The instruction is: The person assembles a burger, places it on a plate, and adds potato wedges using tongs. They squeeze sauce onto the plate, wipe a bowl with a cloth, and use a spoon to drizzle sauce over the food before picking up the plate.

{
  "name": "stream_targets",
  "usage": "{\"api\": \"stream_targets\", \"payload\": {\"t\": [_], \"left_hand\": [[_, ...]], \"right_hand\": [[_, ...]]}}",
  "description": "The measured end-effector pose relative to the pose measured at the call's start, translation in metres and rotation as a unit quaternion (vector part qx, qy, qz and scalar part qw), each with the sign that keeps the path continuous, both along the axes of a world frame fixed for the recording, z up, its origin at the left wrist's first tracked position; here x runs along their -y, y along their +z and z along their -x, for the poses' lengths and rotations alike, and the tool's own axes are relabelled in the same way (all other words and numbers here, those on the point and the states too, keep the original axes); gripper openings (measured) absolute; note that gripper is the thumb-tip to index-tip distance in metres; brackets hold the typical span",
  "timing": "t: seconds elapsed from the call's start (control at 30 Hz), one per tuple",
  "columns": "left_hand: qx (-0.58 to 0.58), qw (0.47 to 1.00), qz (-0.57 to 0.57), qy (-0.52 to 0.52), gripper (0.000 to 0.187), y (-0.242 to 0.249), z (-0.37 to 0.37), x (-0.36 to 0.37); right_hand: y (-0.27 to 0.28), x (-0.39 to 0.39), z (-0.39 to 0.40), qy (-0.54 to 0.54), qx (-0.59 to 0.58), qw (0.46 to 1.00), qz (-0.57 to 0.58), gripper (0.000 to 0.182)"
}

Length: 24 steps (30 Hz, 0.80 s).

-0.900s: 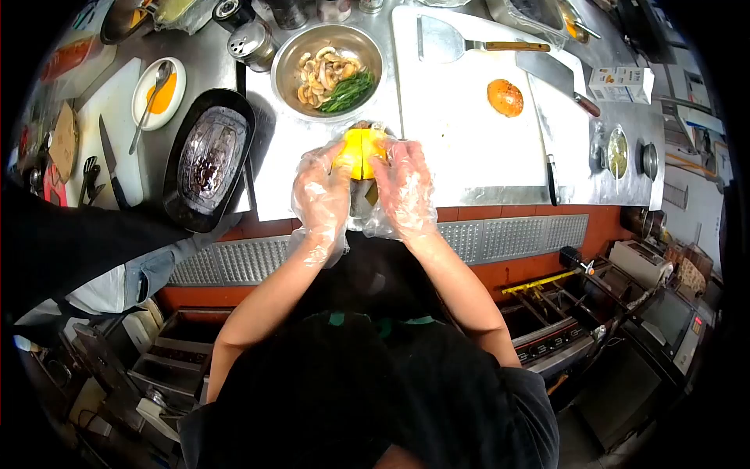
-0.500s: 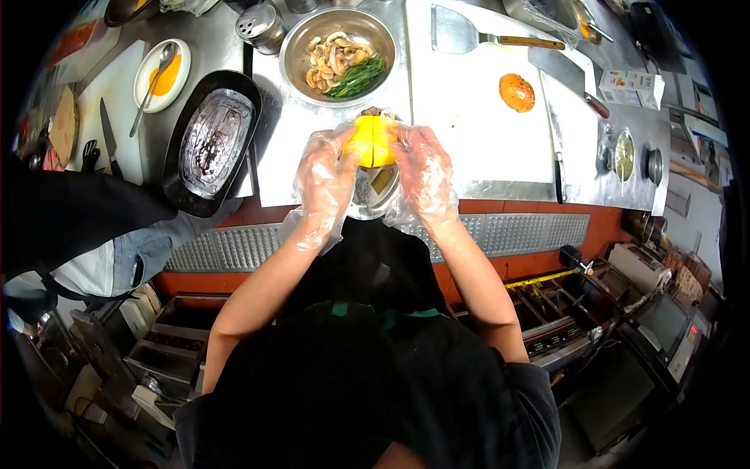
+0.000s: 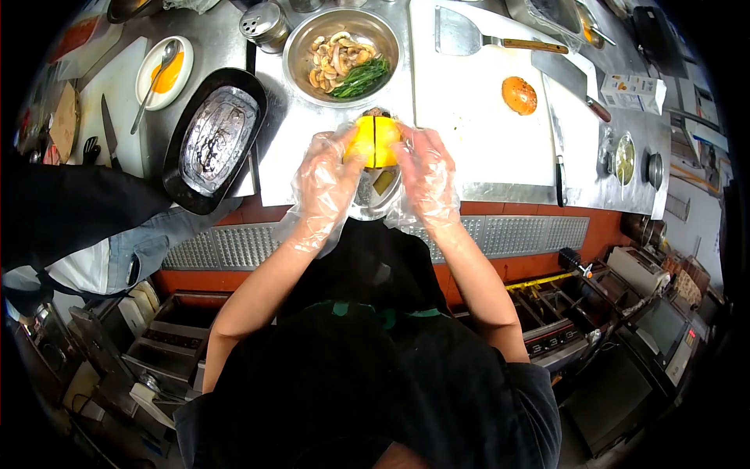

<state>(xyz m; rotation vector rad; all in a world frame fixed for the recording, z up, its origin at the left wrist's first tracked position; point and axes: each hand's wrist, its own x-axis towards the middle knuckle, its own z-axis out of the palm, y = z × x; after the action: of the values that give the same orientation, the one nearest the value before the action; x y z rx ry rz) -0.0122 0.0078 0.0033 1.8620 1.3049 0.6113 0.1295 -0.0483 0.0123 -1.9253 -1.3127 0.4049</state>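
Two bright yellow pieces that look like cheese slices lie side by side, split by a dark gap. My left hand (image 3: 324, 173), in a clear plastic glove, has its fingers closed on the edge of the left yellow slice (image 3: 360, 144). My gloved right hand (image 3: 428, 173) pinches the right yellow slice (image 3: 386, 143) from the other side. Under them is a round metal dish (image 3: 367, 209) holding green pickle pieces (image 3: 383, 183). Some brown food (image 3: 376, 112) shows just beyond the slices; the rest of what lies below is hidden.
A steel bowl (image 3: 303, 87) holds mushrooms and greens. To its left sits a black oval pan (image 3: 173, 168). On the white cutting board (image 3: 461, 148) are a bun top (image 3: 519, 95), a spatula (image 3: 461, 33) and a knife (image 3: 559, 168). Someone's black sleeve (image 3: 78, 203) reaches in at left.
The dark gap between the yellow slices looks slightly wider. Both hands stay on them in nearly the same place, and the view has shifted a little.
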Motion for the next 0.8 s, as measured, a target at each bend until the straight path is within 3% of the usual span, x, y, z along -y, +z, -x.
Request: {"api": "stream_targets", "payload": {"t": [0.13,0.33,0.53,0.6,0.67,0.73,0.8], "left_hand": [[-0.014,1.000,-0.002,-0.012,0.045,0.007,-0.001,0.002],[-0.014,1.000,0.008,-0.004,0.051,0.015,-0.006,0.006],[-0.017,0.999,-0.043,0.015,0.053,0.004,-0.012,0.011],[-0.022,0.999,-0.038,0.019,0.054,0.002,-0.013,0.012],[-0.030,0.998,-0.047,0.024,0.054,0.001,-0.013,0.014],[-0.037,0.998,-0.031,0.028,0.055,0.002,-0.014,0.014],[-0.042,0.998,-0.015,0.032,0.056,0.004,-0.016,0.016]], "right_hand": [[0.003,0.001,-0.003,-0.024,-0.069,0.997,0.035,0.017],[0.001,0.001,-0.007,0.017,0.001,1.000,0.012,0.020],[0.019,-0.005,-0.010,-0.003,-0.039,0.998,0.048,0.031],[0.008,-0.007,-0.025,0.017,-0.019,0.998,0.060,0.037],[-0.001,-0.011,-0.038,0.109,-0.019,0.993,0.032,0.041],[0.000,-0.013,-0.041,0.137,-0.050,0.986,0.079,0.041],[0.001,-0.015,-0.039,0.072,-0.304,0.936,0.163,0.042]]}}
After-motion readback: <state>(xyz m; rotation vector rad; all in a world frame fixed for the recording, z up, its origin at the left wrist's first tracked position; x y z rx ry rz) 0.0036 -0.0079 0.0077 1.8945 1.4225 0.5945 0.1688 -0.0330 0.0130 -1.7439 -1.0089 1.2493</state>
